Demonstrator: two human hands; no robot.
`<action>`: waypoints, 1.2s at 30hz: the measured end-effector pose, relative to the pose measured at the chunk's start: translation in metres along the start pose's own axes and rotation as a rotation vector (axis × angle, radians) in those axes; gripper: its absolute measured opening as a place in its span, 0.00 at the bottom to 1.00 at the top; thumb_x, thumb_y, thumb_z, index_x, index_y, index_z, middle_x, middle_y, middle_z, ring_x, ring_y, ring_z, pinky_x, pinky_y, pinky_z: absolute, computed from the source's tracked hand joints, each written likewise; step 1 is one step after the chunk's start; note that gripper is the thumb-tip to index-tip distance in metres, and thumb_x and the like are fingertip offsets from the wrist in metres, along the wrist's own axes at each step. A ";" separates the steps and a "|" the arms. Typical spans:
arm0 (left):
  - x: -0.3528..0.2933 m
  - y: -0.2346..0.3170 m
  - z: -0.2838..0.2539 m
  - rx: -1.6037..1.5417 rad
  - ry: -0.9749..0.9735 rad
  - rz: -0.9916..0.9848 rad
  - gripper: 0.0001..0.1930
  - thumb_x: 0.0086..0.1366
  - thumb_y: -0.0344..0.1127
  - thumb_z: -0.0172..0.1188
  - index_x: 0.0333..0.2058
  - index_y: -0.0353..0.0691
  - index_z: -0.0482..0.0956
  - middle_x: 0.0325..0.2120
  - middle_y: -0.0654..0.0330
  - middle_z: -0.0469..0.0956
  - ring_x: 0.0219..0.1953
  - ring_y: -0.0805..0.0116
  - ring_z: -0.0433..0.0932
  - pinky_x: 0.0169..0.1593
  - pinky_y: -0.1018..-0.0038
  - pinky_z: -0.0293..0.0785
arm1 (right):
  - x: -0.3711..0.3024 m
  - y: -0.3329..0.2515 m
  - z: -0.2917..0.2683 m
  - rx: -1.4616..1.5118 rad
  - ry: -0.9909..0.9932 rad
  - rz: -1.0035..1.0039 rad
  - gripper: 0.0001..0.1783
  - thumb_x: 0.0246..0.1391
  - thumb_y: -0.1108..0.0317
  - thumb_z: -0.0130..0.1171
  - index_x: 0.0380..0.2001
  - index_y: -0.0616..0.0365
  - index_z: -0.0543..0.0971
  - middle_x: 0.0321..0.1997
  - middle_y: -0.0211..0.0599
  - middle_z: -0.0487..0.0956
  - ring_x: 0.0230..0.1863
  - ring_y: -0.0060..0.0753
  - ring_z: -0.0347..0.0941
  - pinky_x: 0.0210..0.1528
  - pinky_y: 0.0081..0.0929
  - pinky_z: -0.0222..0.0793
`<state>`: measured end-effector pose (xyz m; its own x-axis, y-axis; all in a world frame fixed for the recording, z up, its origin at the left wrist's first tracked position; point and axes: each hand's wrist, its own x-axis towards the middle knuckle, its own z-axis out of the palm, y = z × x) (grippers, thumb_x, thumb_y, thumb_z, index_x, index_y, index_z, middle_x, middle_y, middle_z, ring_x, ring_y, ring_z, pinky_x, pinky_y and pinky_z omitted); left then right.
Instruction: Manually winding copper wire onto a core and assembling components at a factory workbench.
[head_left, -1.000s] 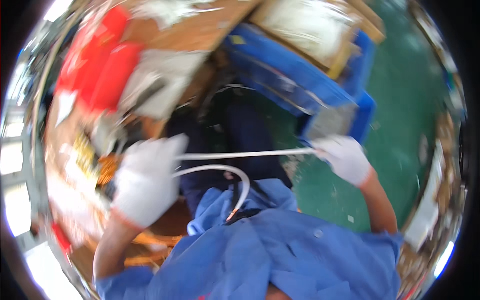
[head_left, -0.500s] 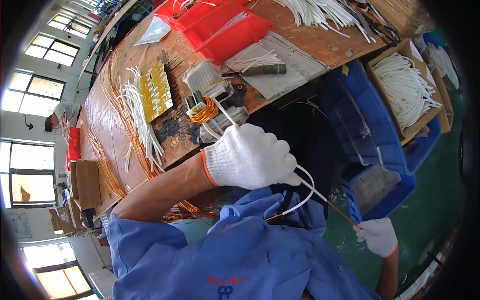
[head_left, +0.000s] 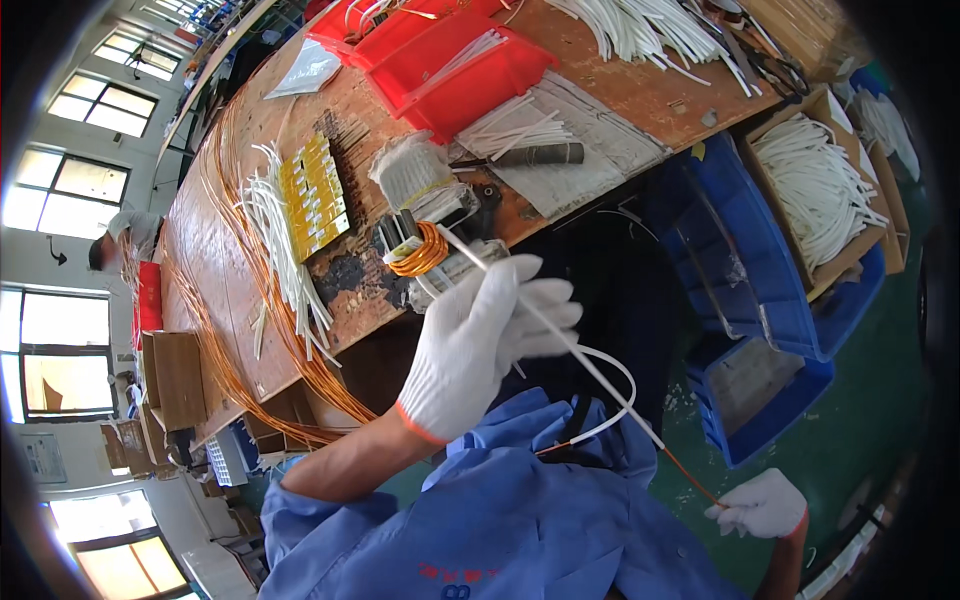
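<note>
My left hand [head_left: 480, 335], in a white knit glove with an orange cuff, is near the table edge with its fingers loosened and apart. A straight white sleeve [head_left: 610, 388] slants past its thumb and fingers. From the sleeve's lower end comes a copper wire [head_left: 692, 478]. At the lower right my right hand [head_left: 765, 503], also gloved, is closed on that wire. A second white sleeved lead curves below the left hand, with a bare copper end over my blue clothing. Just beyond the left hand sits a wound orange copper coil [head_left: 420, 250] on a small fixture.
The wooden table [head_left: 235, 335] bears red bins [head_left: 470, 85], a yellow sheet [head_left: 315, 200], white sleeves and long copper wires. A dark cylindrical tool [head_left: 540, 155] lies on a grey board. To the right stand blue crates [head_left: 740, 260] and a carton of white sleeves [head_left: 815, 185].
My left hand has loosened from its closed grip, and the straight sleeve now shows beside its fingers. My right hand has moved slightly down, still pinching the copper wire.
</note>
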<state>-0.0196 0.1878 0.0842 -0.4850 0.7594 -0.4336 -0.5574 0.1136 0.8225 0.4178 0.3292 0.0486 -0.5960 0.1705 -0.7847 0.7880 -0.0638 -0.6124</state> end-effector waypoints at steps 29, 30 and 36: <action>-0.003 0.069 -0.085 1.176 0.303 0.231 0.19 0.75 0.43 0.69 0.45 0.28 0.82 0.20 0.63 0.73 0.23 0.74 0.77 0.29 0.72 0.75 | 0.145 -0.156 0.060 -0.495 0.720 -0.813 0.42 0.47 0.59 0.84 0.65 0.58 0.80 0.60 0.47 0.85 0.53 0.54 0.86 0.53 0.43 0.83; -0.003 0.074 -0.086 1.244 0.325 0.222 0.23 0.73 0.40 0.71 0.57 0.27 0.80 0.22 0.59 0.76 0.28 0.71 0.80 0.38 0.69 0.79 | 0.157 -0.171 0.065 -0.345 0.604 -0.648 0.42 0.54 0.59 0.81 0.69 0.59 0.76 0.61 0.49 0.85 0.55 0.53 0.86 0.54 0.41 0.83; 0.006 0.085 -0.088 1.266 0.084 0.326 0.38 0.71 0.29 0.69 0.77 0.34 0.66 0.24 0.67 0.72 0.29 0.81 0.70 0.36 0.76 0.72 | 0.191 -0.178 0.123 -0.119 0.136 -0.882 0.07 0.68 0.71 0.65 0.45 0.61 0.87 0.38 0.43 0.89 0.37 0.38 0.89 0.42 0.35 0.85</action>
<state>-0.1284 0.1455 0.1192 -0.5421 0.8296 -0.1335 0.5863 0.4873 0.6472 0.1449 0.2524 -0.0042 -0.9744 0.2247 -0.0113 0.0681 0.2468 -0.9667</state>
